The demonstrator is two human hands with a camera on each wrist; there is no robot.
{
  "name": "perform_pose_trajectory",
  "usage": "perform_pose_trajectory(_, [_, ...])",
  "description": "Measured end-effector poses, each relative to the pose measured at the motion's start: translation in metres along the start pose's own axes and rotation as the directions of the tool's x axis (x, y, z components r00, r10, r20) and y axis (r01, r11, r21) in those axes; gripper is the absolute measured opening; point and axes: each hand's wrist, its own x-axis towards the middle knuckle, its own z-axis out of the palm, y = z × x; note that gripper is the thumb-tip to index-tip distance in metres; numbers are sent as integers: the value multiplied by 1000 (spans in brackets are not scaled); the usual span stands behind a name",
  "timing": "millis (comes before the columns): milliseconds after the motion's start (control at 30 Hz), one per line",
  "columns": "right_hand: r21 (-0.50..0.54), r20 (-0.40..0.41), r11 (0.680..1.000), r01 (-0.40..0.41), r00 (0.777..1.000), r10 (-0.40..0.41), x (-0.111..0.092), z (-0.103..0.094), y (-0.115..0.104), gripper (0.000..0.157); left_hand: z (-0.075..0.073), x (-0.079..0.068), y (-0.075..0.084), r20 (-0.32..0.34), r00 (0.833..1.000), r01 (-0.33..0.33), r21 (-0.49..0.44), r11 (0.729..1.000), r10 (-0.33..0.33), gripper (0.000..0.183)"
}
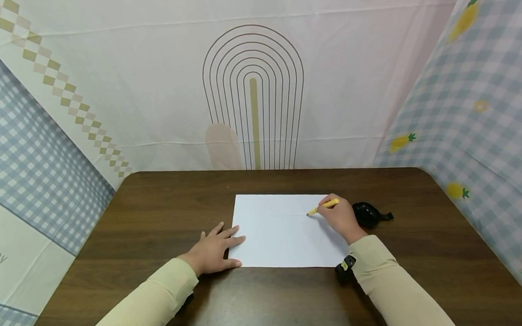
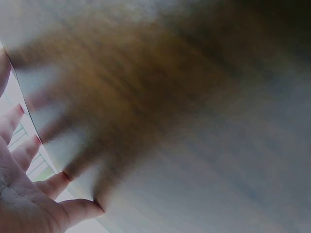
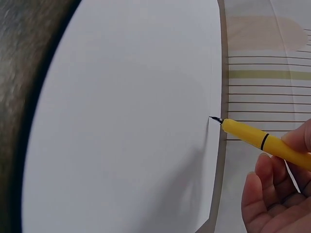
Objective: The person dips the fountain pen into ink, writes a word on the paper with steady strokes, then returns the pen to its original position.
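Observation:
A white sheet of paper lies on the brown table. My right hand pinches a yellow fountain pen, tilted, over the sheet's upper right part. In the right wrist view the dark nib of the fountain pen meets the paper. A thin, faint line runs left from the nib. With fingers spread, my left hand rests at the sheet's left edge, its fingertips and thumb on the paper. The left wrist view shows those spread fingers too; most else there is blurred.
A glossy black rounded object with a stubby end sits just right of my right hand. The wooden table reaches back to a patterned cloth backdrop. Checked cloth hangs along both sides.

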Motion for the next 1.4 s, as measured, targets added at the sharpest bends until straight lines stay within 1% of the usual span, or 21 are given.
perform_pose_trajectory(233, [-1,-5,1000,-5,1000,5,1,-4,4,12,0,0,1,2,1000,1,-1,1000,-1,64])
perform_pose_trajectory(467, [-1,-15,1000,9,1000,-9,0,-9,6,13,-1,0,1,0,1000,-2,2,1000,2,64])
perform_pose_trajectory(733, [-7,-24,1000,-15,1000,14,-1,-14,8,14,-2,-1,3,2,1000,0,2,1000,0,64])
perform_pose_trajectory(967, [-12,-39,1000,-5,999,4,-2,-18,10,14,0,-1,2,3,1000,4,1,1000,-4,64])
perform_pose_trajectory(1400, [-23,-49,999,-22,999,21,-3,-22,12,16,1,0,1,-4,1000,-3,14,1000,3,63])
